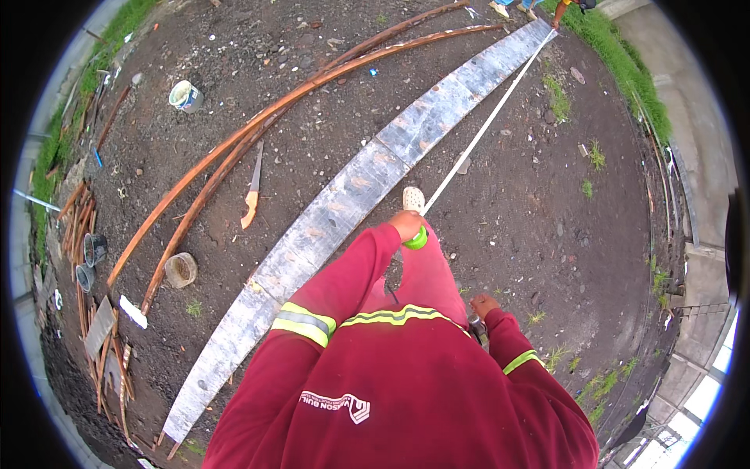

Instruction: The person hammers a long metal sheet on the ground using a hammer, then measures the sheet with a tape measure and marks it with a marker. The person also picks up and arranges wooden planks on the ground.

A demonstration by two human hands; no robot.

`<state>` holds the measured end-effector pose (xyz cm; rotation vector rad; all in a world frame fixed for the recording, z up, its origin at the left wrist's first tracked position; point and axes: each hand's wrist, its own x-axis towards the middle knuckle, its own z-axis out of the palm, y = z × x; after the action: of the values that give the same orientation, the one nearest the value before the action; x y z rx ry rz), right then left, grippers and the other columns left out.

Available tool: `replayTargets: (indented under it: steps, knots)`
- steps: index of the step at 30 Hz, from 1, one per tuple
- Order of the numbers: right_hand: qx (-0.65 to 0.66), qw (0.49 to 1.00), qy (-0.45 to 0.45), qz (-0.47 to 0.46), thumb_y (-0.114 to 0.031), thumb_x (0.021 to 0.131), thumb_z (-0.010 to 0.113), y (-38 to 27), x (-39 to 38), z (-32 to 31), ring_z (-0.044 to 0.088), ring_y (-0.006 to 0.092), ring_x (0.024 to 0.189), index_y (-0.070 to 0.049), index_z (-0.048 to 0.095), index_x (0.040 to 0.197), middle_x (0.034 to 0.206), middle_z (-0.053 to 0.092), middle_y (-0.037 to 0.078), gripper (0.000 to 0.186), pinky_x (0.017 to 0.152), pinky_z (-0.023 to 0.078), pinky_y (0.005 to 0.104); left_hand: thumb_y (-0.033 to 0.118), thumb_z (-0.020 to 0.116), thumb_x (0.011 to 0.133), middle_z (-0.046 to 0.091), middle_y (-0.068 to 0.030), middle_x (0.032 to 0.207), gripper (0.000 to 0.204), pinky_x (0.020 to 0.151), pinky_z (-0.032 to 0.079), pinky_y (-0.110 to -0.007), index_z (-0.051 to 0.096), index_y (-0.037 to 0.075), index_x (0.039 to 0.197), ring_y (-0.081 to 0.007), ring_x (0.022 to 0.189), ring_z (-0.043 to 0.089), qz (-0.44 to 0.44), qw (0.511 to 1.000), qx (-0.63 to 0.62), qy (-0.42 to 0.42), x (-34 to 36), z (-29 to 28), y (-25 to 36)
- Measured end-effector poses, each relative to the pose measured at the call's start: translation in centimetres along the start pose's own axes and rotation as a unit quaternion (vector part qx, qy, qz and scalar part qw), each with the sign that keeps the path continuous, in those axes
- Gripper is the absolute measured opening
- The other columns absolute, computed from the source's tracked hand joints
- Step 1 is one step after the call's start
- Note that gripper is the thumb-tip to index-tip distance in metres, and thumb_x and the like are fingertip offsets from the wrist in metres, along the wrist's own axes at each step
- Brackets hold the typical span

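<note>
My left hand is closed round a green tape measure in front of my thigh. Its pale blade runs out taut to the far right end of a long grey metal sheet, beside the sheet's right edge. Another person's hand is at that far end of the blade. By my right hip my right hand is curled, next to a dark metallic object at my waist. What its fingers hold, if anything, I cannot make out.
Two long wooden poles lie left of the sheet, with a handsaw beside them. A white bucket, a round brown container and dark buckets stand farther left. Scrap timber is piled there. Grass edges the dirt.
</note>
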<state>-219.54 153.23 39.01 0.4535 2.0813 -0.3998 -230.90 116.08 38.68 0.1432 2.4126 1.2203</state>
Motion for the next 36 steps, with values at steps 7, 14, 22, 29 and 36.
replayTargets:
  steps: [7,14,22,29,36]
  knots:
    - [0.108,0.992,0.048,-0.05,-0.038,0.079,0.062,-3.5,-3.2,-2.1,0.061,0.0194,0.056,-0.008,0.056,0.112,0.07,0.064,0.009,0.044,0.05,0.049,0.0322,0.021,0.045,0.079,0.064,-0.0156,0.099,0.029,0.086,0.043,-0.036,0.07,0.008,0.087,-0.0298,0.097,0.058,-0.134,0.987,-0.088,0.019,0.9,-2.7,-1.2]
    - [0.125,0.992,0.032,-0.009,-0.039,0.079,0.061,0.2,-3.8,-2.1,0.062,0.0191,0.058,-0.007,0.057,0.111,0.074,0.065,0.009,0.045,0.05,0.05,0.0319,0.02,0.041,0.079,0.064,-0.0154,0.098,0.032,0.086,0.043,-0.036,0.07,0.009,0.087,-0.0315,0.094,0.059,-0.025,0.997,0.069,0.011,3.3,-4.5,1.3]
    - [0.224,0.974,-0.001,0.026,-0.034,0.081,0.062,7.0,-3.6,-1.8,0.063,0.0174,0.066,-0.008,0.054,0.114,0.085,0.065,0.006,0.042,0.05,0.051,0.035,0.025,0.045,0.081,0.064,-0.0197,0.09,0.03,0.079,0.046,-0.04,0.068,0.006,0.085,-0.0339,0.086,0.061,-0.075,0.996,0.039,0.012,-0.3,0.0,0.7]
    - [-0.049,0.988,-0.105,-0.104,-0.035,0.082,0.061,12.3,3.0,-2.2,0.063,0.0184,0.074,-0.011,0.051,0.117,0.09,0.063,0.007,0.043,0.056,0.053,0.0373,0.031,0.05,0.082,0.061,-0.0231,0.086,0.034,0.077,0.044,-0.042,0.063,0.0,0.092,-0.0378,0.085,0.058,-0.223,0.968,-0.042,0.111,-15.3,6.0,1.9]
    - [-0.24,0.958,-0.027,-0.153,-0.031,0.079,0.059,-2.8,6.7,-1.5,0.054,0.0332,0.11,-0.005,0.028,0.139,0.121,0.054,0.021,0.072,0.093,0.042,0.0411,0.029,0.052,0.084,0.063,-0.0177,0.086,0.03,0.075,0.046,-0.037,0.063,0.003,0.095,-0.0299,0.083,0.061,-0.266,0.944,-0.149,0.124,-29.3,7.2,7.4]
